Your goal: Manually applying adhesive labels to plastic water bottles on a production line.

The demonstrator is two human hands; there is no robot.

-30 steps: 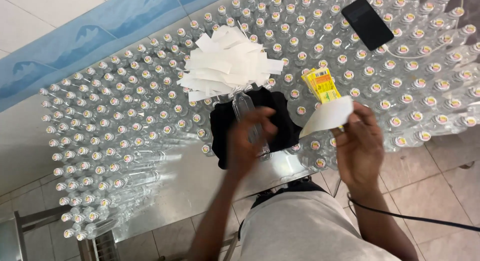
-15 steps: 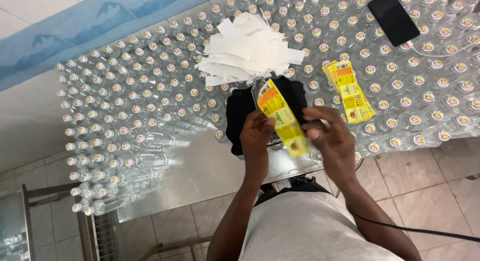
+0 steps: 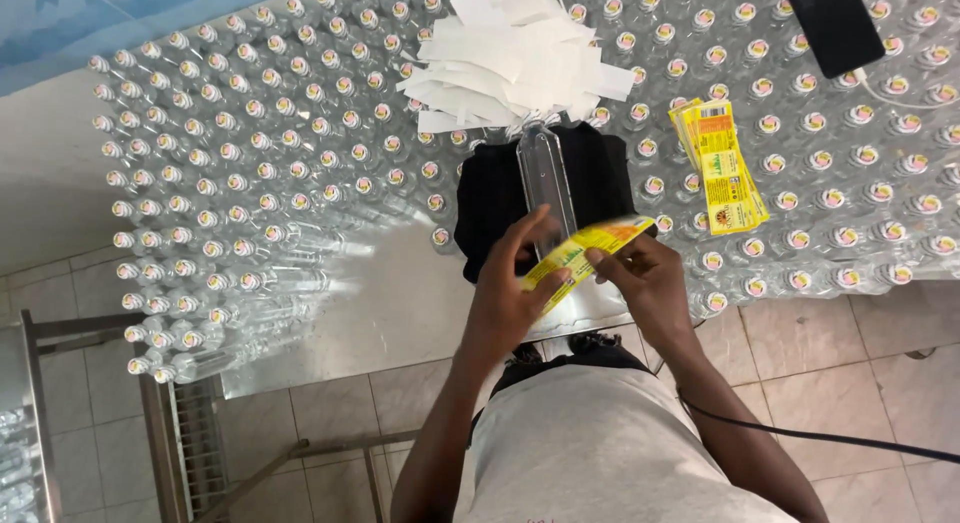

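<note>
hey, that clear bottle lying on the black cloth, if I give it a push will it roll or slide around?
The clear bottle lies on its side and looks round, so a sideways push would probably roll it. The black cloth beneath is soft and may slow it. It looks see-through like the standing bottles, so whether it is full or empty, heavy or light, is unclear.

Shiny steel table point(image 3: 400, 323) on beige floor tiles point(image 3: 850, 373), metal rack point(image 3: 150, 423) at lower left, pale wall with a blue patterned band point(image 3: 90, 23) at upper left, even soft light.
</note>
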